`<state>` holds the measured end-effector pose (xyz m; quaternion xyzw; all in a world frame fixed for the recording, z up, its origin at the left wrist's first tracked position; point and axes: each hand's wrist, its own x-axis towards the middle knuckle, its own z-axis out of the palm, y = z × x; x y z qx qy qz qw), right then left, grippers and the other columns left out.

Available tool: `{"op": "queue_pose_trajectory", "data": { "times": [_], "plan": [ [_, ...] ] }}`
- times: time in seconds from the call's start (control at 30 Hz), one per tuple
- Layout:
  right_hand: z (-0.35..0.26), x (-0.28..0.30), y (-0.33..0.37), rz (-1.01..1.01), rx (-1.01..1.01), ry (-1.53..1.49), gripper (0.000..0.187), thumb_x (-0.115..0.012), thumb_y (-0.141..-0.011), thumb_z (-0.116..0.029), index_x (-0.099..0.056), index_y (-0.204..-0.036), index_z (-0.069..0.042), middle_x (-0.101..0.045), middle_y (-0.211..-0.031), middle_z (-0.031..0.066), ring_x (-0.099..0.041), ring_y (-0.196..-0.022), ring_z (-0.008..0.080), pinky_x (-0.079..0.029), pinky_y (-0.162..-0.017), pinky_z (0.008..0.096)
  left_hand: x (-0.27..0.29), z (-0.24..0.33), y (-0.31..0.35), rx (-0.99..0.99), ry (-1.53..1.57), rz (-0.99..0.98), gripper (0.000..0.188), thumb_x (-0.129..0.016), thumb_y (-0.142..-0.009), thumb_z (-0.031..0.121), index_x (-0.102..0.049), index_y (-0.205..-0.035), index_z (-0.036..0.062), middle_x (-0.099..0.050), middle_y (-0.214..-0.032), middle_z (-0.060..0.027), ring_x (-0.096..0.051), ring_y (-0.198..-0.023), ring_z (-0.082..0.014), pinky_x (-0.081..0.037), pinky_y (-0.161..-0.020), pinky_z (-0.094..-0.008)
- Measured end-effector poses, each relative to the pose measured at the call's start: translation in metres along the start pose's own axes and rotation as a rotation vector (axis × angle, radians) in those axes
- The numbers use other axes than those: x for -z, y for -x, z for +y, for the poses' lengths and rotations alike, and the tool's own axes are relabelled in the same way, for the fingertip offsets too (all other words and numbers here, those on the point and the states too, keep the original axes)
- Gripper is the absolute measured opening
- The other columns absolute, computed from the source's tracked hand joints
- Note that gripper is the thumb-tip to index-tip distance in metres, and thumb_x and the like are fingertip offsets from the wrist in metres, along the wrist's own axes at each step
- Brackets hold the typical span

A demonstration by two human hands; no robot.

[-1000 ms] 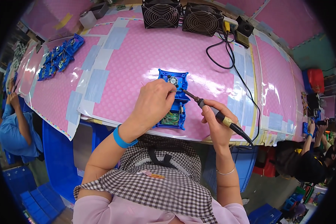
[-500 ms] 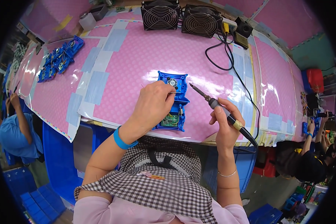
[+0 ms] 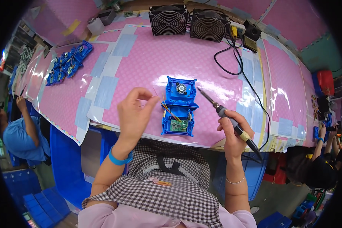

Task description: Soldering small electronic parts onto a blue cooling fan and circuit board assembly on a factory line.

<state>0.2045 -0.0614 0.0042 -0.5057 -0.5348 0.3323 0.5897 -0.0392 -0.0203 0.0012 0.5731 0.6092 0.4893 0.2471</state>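
My right hand [image 3: 235, 131] grips a soldering iron [image 3: 220, 110] like a pen, its tip pointing up and left beside the casing. A blue plastic casing [image 3: 180, 102] lies opened out in two halves on the bench in front of me. In its far half sits a small round speaker [image 3: 181, 89]; the near half holds a green circuit board [image 3: 176, 125]. Thin coloured wires [image 3: 171, 113] rise from the board toward the upper left. My left hand [image 3: 135, 114] is left of the casing, thumb and forefinger pinched on a thin reddish strand of wire [image 3: 154, 90].
Two black fans [image 3: 168, 22] stand at the back. The iron's black cable [image 3: 257, 99] loops along the right side from a power strip [image 3: 237, 26]. More blue casings [image 3: 69, 62] lie far left. Pink sheeting [image 3: 133, 62] covers the bench. Other people work at both sides.
My left hand has moved left, off the casing, uncovering the speaker and the wires. The right hand still holds the soldering iron beside the casing. The whole view has shifted slightly.
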Motion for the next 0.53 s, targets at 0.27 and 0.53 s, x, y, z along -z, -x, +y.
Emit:
{"op": "queue_pose_trajectory", "data": {
  "times": [0.27, 0.53],
  "plan": [
    [0.004, -0.009, -0.001, -0.095, -0.079, -0.026, 0.018, -0.064, -0.085, 0.000, -0.064, -0.101, 0.007, -0.067, -0.076, 0.0126, -0.062, -0.060, 0.0135, -0.050, -0.056, 0.0232, -0.024, 0.019, -0.002, -0.131, -0.029, -0.123, 0.013, -0.071, -0.076, 0.004, -0.068, -0.088, -0.0008, -0.069, -0.077, -0.0101, -0.064, -0.066, -0.0128, -0.046, -0.056, -0.0259],
    [0.015, -0.021, -0.006, -0.118, -0.100, -0.030, 0.020, -0.065, -0.086, -0.003, -0.065, -0.104, 0.005, -0.067, -0.076, 0.0119, -0.062, -0.060, 0.0129, -0.051, -0.056, 0.0227, -0.039, 0.001, -0.009, -0.123, -0.109, -0.211, 0.011, -0.068, -0.079, 0.006, -0.071, -0.088, 0.0013, -0.070, -0.084, -0.0134, -0.067, -0.073, -0.0185, -0.049, -0.059, -0.0289]
  ]
}}
